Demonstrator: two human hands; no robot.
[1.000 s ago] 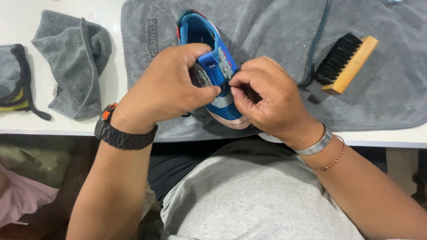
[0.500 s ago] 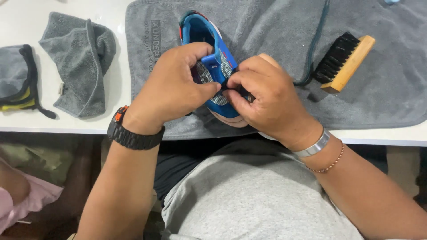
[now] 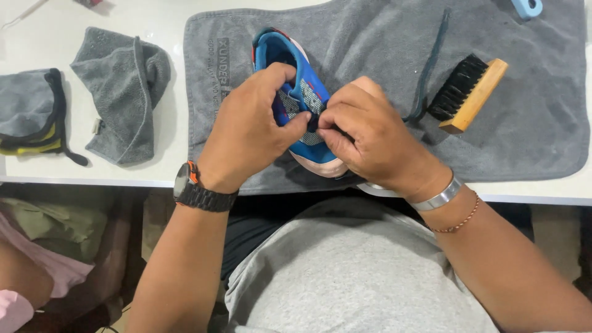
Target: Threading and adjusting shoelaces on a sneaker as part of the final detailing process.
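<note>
A small blue sneaker (image 3: 295, 59) with a pale sole lies on a grey towel (image 3: 370, 37), its heel pointing away from me. My left hand (image 3: 246, 132) grips the shoe's left side, thumb across the lacing area. My right hand (image 3: 370, 132) pinches a dark lace end at the shoe's tongue, fingers closed on it. Both hands hide most of the front of the shoe. A loose dark lace (image 3: 428, 68) lies on the towel to the right.
A wooden brush (image 3: 468, 92) with black bristles rests on the towel's right part. A folded grey cloth (image 3: 126, 92) and a grey pouch with black and yellow trim (image 3: 28, 111) lie on the white table (image 3: 166, 166) at left. A light blue object (image 3: 527, 7) sits at the top right.
Both hands have shifted slightly on the shoe, and my right fingers have worked closer to the tongue. The shoe stays in place on the towel.
</note>
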